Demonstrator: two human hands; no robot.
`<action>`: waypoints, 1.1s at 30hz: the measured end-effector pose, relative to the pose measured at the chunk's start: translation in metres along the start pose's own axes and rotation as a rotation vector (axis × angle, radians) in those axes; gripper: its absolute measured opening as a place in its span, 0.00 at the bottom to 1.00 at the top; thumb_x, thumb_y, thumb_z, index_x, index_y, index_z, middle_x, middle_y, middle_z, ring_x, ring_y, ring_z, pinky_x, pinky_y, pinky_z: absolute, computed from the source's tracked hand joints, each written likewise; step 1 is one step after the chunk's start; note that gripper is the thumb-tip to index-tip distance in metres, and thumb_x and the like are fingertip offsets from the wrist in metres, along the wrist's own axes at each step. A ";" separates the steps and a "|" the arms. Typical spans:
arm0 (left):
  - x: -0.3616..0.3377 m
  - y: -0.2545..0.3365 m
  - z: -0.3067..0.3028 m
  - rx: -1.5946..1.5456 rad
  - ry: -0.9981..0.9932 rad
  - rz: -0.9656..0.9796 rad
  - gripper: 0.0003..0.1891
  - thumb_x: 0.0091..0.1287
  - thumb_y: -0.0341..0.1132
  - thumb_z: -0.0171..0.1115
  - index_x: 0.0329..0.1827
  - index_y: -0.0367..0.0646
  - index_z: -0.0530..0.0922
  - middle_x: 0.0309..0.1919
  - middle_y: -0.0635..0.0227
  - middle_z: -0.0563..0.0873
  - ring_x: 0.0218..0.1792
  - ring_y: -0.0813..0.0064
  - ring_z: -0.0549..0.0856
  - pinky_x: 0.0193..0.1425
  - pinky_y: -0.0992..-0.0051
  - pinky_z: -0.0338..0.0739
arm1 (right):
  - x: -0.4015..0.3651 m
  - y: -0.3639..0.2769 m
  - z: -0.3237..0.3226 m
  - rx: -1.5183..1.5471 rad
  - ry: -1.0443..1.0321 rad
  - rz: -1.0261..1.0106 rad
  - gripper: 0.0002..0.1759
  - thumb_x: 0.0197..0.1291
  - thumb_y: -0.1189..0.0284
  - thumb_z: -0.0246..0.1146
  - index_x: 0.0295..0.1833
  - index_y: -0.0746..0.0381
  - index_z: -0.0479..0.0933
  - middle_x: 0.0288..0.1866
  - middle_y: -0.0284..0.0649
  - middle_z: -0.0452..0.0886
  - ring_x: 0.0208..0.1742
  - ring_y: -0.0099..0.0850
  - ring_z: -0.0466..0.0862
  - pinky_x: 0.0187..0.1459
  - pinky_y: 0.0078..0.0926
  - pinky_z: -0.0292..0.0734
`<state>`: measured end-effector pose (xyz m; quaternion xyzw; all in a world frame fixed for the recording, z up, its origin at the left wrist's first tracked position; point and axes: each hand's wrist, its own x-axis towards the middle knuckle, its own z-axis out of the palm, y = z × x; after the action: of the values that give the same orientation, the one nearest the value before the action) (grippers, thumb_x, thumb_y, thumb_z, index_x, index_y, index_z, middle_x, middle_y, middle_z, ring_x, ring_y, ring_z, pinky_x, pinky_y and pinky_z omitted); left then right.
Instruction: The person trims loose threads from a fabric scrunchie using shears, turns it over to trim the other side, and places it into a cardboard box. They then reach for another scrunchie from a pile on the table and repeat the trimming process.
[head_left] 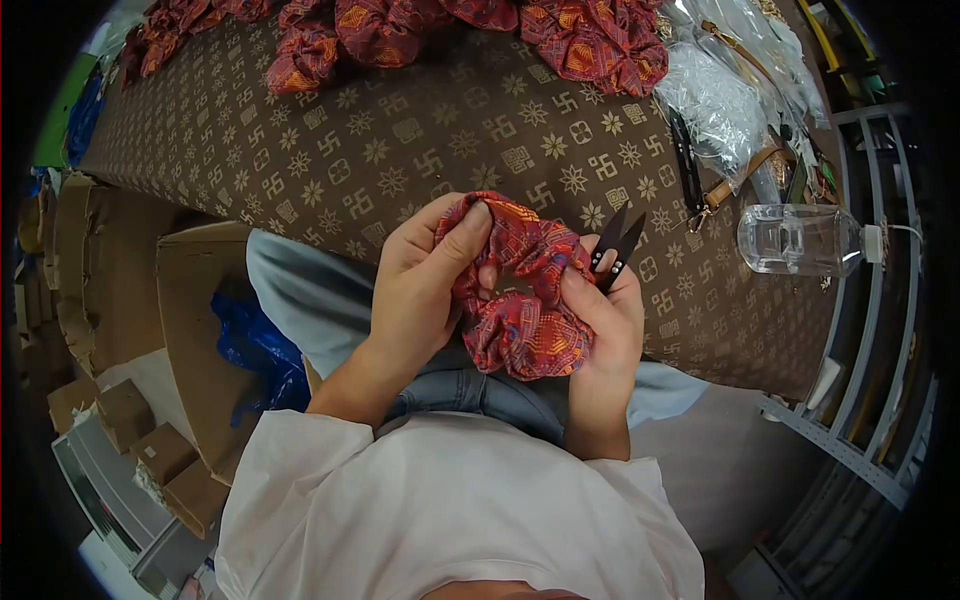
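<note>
A red patterned scrunchie (530, 335) is stretched into a ring between my two hands, in front of my lap at the table's near edge. My left hand (425, 275) grips its left side, thumb on top of the cloth. On its right side, my right hand (605, 310) pinches the fabric between thumb and fingers. Small black thread snips (622, 247) also sit in my right hand, blades pointing up and away from the scrunchie. Part of the fingers on both hands is hidden behind the cloth.
More red patterned scrunchies (380, 35) lie along the table's far side. The brown patterned cloth (420, 140) covers the table. At right are clear plastic bags (715, 100), a black pen-like tool (687, 165) and a plastic bottle (800, 240). A cardboard box (200, 320) stands at left.
</note>
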<state>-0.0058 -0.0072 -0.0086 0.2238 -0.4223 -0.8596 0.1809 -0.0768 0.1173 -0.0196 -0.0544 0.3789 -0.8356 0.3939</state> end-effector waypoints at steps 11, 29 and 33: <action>0.009 -0.009 -0.002 -0.604 -0.209 -0.336 0.12 0.67 0.38 0.42 0.38 0.40 0.71 0.09 0.81 0.63 0.11 0.91 0.59 0.15 0.88 0.55 | 0.006 0.017 -0.021 0.590 -0.141 0.050 0.09 0.59 0.71 0.47 0.42 0.63 0.67 0.24 0.35 0.70 0.29 0.26 0.72 0.37 0.26 0.71; 0.009 -0.010 -0.005 0.191 -0.242 0.407 0.36 0.47 0.41 0.69 0.57 0.38 0.63 0.47 0.62 0.69 0.46 0.75 0.72 0.48 0.76 0.69 | 0.002 -0.001 -0.001 0.050 0.070 -0.063 0.07 0.59 0.78 0.48 0.42 0.66 0.66 0.31 0.41 0.75 0.26 0.26 0.76 0.30 0.20 0.72; 0.004 0.002 -0.014 0.863 -0.404 0.582 0.40 0.38 0.37 0.73 0.58 0.42 0.65 0.51 0.55 0.65 0.53 0.60 0.68 0.53 0.72 0.67 | 0.000 0.011 0.022 -0.303 0.266 -0.171 0.14 0.58 0.74 0.52 0.47 0.70 0.66 0.35 0.41 0.75 0.27 0.22 0.75 0.29 0.15 0.70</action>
<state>-0.0011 -0.0195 -0.0152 -0.0174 -0.8066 -0.5491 0.2180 -0.0615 0.0994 -0.0113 -0.0341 0.5427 -0.7994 0.2555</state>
